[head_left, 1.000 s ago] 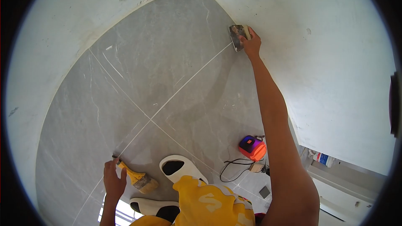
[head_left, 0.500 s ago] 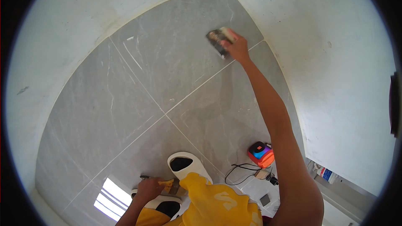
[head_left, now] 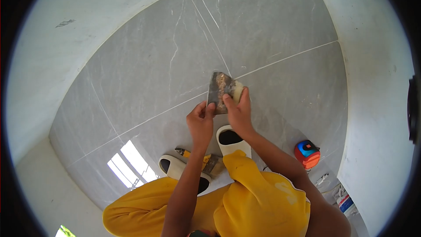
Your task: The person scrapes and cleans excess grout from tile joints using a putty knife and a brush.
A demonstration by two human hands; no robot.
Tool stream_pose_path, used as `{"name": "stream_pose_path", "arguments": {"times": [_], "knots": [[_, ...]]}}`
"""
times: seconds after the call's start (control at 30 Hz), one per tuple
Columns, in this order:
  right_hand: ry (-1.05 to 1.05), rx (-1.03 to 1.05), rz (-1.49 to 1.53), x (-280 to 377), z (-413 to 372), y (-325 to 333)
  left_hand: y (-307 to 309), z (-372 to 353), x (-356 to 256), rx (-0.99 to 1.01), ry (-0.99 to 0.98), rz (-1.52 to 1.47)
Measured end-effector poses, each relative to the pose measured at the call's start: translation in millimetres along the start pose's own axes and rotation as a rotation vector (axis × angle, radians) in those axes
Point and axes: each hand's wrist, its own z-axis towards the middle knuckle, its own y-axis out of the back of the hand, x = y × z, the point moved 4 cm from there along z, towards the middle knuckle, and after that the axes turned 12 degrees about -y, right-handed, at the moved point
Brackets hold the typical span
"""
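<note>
My right hand grips the pale handle of a dirty putty knife, holding it up in front of me over the grey floor tiles. My left hand is raised beside it, its fingertips pinching the lower left edge of the blade. A yellow-handled paintbrush lies on the floor between my white slippers, below my left forearm. I crouch in yellow trousers.
An orange and blue tape measure sits on the tiles at the right, near a thin cable and a small container by the white wall. White walls enclose the floor on the left and right. Sunlight patch at lower left.
My right hand has pulled the putty knife back from the far wall edge toward me. My left hand has left the paintbrush on the floor and come up to touch the blade.
</note>
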Motion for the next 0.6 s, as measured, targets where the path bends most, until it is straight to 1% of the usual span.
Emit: {"name": "stream_pose_path", "arguments": {"times": [0.07, 0.17, 0.27, 0.37, 0.43, 0.5, 0.57, 0.6], "knots": [[0.037, -0.021, -0.077, -18, -21, -16, 22, -12, 24, -0.089, 0.025, 0.042], [-0.030, 0.070, -0.021, -50, -43, -35, 56, -20, 37, -0.010, -0.026, 0.318], [-0.105, 0.180, 0.005, -65, -49, -40, 78, -12, 61, 0.116, -0.151, 0.380], [-0.089, 0.211, -0.015, -51, -42, -38, 83, -7, 65, 0.273, -0.053, 0.284], [-0.053, 0.209, 0.077, -55, -31, -36, 82, -8, 75, 0.274, 0.018, 0.030], [-0.131, 0.219, 0.164, -49, -24, -28, 84, -11, 79, 0.245, 0.086, -0.187], [-0.098, 0.208, 0.123, -50, -16, -25, 78, -11, 73, 0.213, 0.147, -0.388], [-0.078, 0.196, 0.099, -51, -14, -22, 73, -11, 63, 0.250, 0.093, -0.291]]}}
